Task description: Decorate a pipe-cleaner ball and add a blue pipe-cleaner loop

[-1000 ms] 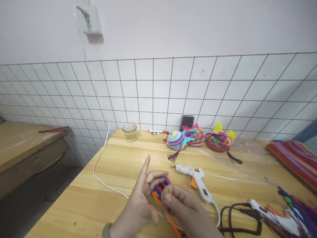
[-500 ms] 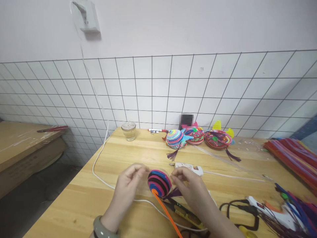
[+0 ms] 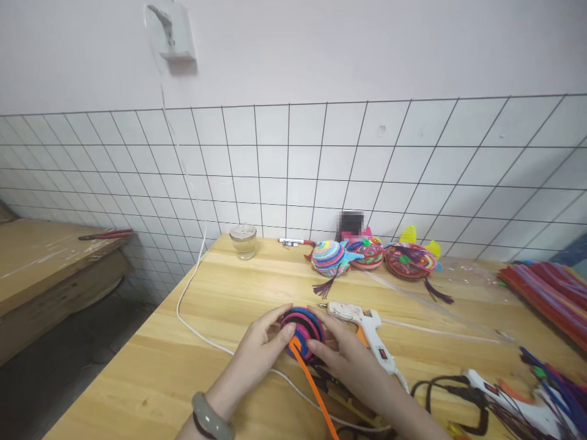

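Note:
A round coiled piece (image 3: 303, 327) of pink, blue and black pipe cleaners sits low over the wooden table (image 3: 220, 305). My left hand (image 3: 260, 351) holds its left edge with the fingertips. My right hand (image 3: 346, 360) grips its right side. An orange pipe cleaner (image 3: 314, 388) trails from the coil's front towards me. A white glue gun (image 3: 364, 330) lies just right of my right hand.
Three finished coiled ornaments (image 3: 367, 256) and a glass jar (image 3: 243, 241) stand by the tiled wall. A white cable (image 3: 192, 299) runs along the table's left side. Pipe cleaner bundles (image 3: 545, 293) lie at the right. A second glue gun (image 3: 509, 397) and black cord lie at the front right.
The coil has been turned from upright to lying flatter, lower to the table. Both hands have closed in around it. The view has shifted slightly.

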Tool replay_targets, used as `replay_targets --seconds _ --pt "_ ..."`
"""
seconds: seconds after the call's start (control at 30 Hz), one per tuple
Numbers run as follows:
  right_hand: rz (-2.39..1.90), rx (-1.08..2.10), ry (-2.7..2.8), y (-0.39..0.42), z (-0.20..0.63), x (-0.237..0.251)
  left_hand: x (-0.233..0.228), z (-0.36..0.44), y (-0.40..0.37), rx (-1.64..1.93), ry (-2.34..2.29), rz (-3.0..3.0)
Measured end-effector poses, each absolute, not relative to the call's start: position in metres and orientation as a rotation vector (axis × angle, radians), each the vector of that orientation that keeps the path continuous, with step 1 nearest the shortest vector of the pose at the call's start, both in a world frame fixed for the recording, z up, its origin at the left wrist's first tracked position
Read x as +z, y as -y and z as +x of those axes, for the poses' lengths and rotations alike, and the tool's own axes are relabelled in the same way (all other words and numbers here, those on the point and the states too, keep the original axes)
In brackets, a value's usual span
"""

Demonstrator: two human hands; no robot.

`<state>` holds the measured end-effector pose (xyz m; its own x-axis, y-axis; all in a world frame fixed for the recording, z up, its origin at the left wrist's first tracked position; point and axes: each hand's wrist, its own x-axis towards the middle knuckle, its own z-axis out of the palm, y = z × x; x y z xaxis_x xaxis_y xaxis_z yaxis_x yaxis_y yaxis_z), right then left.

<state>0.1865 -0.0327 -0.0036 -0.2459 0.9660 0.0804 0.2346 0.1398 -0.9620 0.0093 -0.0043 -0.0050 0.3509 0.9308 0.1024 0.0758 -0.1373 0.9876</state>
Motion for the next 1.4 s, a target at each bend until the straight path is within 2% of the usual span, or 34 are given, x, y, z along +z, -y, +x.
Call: replay_targets --seconds 0.1,0.2,0.6,0.8,0.9,1.07,1.13,1.27,1.4 --pt "-1.016 1.448 1.377 0.032 0.189 0.005 -0.002 0.009 0.007 1.019 -0.909 1.425" --pt "-0.939 1.575 1.262 0.035 0.186 0.012 0.004 0.01 0.011 1.031 -0.818 1.321" --pt "-0.976 1.606 1.147 0.038 0.179 0.002 0.004 0.01 0.013 0.981 -0.746 1.014" --pt "-1.022 1.612 1.161 0.04 0.177 0.005 -0.002 0.014 0.014 1.012 -0.791 1.069" --pt "-1.15 1.428 1.339 0.042 0.177 0.005 -0.006 0.015 0.013 1.071 -0.839 1.12" --pt "-1.323 0.629 1.887 0.047 0.178 -0.005 -0.009 0.017 0.012 1.158 -0.851 1.037" --pt "-1.309 0.408 2.018 0.049 0.176 -0.011 -0.008 0.018 0.012 1.176 -0.85 1.008" --pt "-1.261 0.204 2.07 0.05 0.174 -0.02 -0.005 0.021 0.015 1.158 -0.881 1.036" --pt "-1.257 0.176 1.964 0.051 0.174 -0.017 -0.002 0.021 0.017 1.129 -0.916 1.117"
